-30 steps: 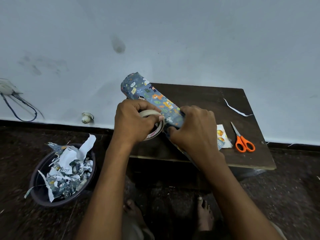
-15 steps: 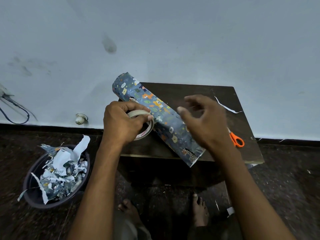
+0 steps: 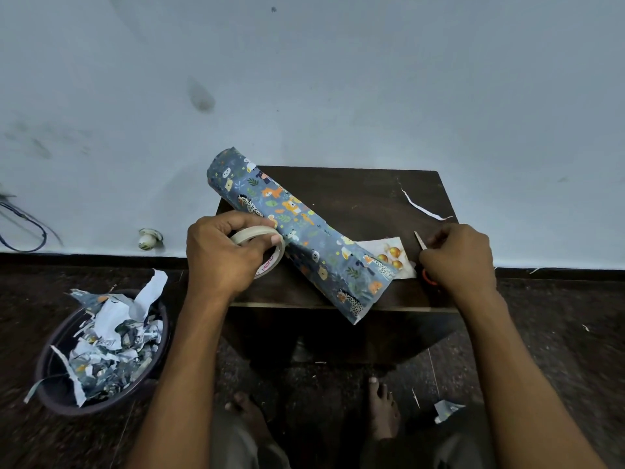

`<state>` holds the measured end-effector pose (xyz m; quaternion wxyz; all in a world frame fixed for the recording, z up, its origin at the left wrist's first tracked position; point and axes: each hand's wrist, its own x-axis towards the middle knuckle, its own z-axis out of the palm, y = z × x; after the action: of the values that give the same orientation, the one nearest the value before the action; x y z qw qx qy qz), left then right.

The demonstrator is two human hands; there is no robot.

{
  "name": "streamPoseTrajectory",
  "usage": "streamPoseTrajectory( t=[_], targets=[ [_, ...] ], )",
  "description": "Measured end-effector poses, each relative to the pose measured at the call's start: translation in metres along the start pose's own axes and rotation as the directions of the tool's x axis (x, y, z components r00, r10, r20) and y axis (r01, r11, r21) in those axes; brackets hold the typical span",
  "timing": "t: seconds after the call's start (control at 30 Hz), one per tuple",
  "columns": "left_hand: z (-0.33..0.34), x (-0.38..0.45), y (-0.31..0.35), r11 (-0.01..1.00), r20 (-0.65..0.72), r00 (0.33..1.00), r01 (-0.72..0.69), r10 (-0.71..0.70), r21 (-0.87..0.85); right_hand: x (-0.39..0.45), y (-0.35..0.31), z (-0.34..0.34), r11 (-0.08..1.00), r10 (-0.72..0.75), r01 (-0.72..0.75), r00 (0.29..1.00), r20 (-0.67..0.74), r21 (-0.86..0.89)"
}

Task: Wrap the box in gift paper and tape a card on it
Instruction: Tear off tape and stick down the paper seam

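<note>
A long box wrapped in blue gift paper printed with small animals and leaves (image 3: 297,231) is lying diagonally across a small dark wooden surface (image 3: 358,194), its far end sticking out past the back left corner toward the pale wall and its near end overhanging the front edge. The paper at the near end is standing open and unfolded.

The left hand (image 3: 220,255) is gripping a cream-coloured roll of tape (image 3: 267,247), fingers curled over the top of the ring and thumb pressed against its rim, just beside the left flank of the box. The roll is sitting at the left side of the surface, close to the box or touching it.

The right hand (image 3: 460,258) is curling its fingers round a pair of orange-handled scissors (image 3: 426,265) at the right side of the surface; only the blade tip and a sliver of one handle are showing. Between that hand and the box, a small white card with golden round ornaments (image 3: 389,253) is lying flat, partly tucked under the box's right edge.

A thin white paper strip (image 3: 419,206) is resting near the back right corner. On the dark floor to the left, a round dark bin full of torn paper scraps (image 3: 101,346) is standing, and another small scrap (image 3: 446,409) is lying beside the person's bare feet.
</note>
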<state>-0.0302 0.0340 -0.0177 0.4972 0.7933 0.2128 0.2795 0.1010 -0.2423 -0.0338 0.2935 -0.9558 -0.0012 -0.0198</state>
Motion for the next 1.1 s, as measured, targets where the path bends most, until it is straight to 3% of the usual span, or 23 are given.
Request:
streamPoseTrajectory(
  t=[0.07,0.27,0.5,0.67,0.83,0.97,1.1],
  targets=[
    [-0.001,0.0,0.001,1.0,-0.009,1.0,-0.002,0.002,-0.005,-0.006,0.001,-0.005,0.997,0.004,-0.006,1.0,-0.025,-0.074],
    [0.0,-0.001,0.002,1.0,-0.021,1.0,-0.012,0.011,-0.005,-0.011,0.002,-0.006,0.989,0.067,-0.053,0.992,0.106,-0.135],
    [-0.001,0.0,0.0,1.0,-0.023,1.0,-0.021,0.021,0.003,-0.013,0.002,-0.009,0.961,0.15,-0.131,0.987,0.059,-0.241],
    [-0.002,0.0,0.001,0.999,-0.019,0.999,-0.042,0.042,-0.003,-0.015,-0.006,-0.013,0.952,0.171,-0.136,0.98,0.106,-0.274],
    [-0.002,-0.001,0.001,0.999,-0.025,0.999,-0.038,0.038,-0.022,-0.021,-0.014,-0.015,0.955,0.175,-0.163,0.984,0.025,-0.249],
    [-0.001,-0.007,-0.002,0.999,-0.015,0.999,-0.037,0.036,-0.035,-0.017,-0.014,-0.016,0.99,0.103,-0.104,0.995,-0.016,-0.098],
    [-0.004,-0.009,-0.003,0.998,-0.029,0.999,-0.044,0.043,-0.051,-0.022,-0.034,-0.011,0.937,-0.008,-0.03,0.994,0.107,0.347]
  ],
)
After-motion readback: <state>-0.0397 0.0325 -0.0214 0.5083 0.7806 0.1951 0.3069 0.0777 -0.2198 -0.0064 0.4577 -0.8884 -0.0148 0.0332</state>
